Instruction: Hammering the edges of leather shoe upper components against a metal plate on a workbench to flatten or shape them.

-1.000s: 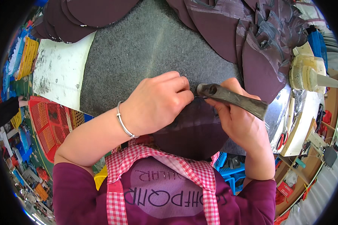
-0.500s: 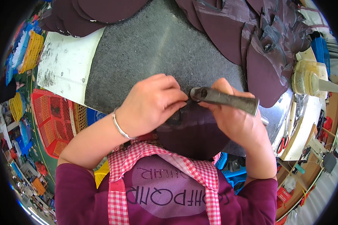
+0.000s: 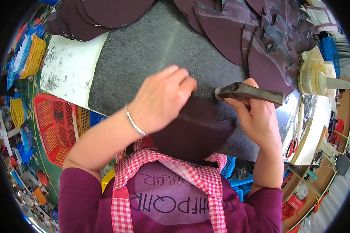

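My left hand (image 3: 161, 99), with a metal bangle on its wrist, is closed at the far edge of a dark maroon leather-like piece (image 3: 194, 134). Its thumb and the grip itself are mostly hidden, and the hand is slightly blurred. The piece hangs toward my apron, its right edge standing off the dark work board (image 3: 144, 58). To the right, my right hand (image 3: 260, 120) is wrapped round a hammer (image 3: 252, 94). The hammer's round face is low over the board, just beyond the piece's far right corner and apart from my left hand.
Stacked maroon pieces lie at the far left (image 3: 116, 13) and far right (image 3: 221, 39). A pale glue pot (image 3: 317, 79) and red-handled scissors (image 3: 293, 147) are at the right. A red plastic basket (image 3: 56, 128) is at the left, beyond a white ruled sheet (image 3: 72, 68).
My left hand has moved slightly up and right, and the maroon piece has shifted, its right edge now raised. The hammer in my right hand has moved right, away from my left fingers.
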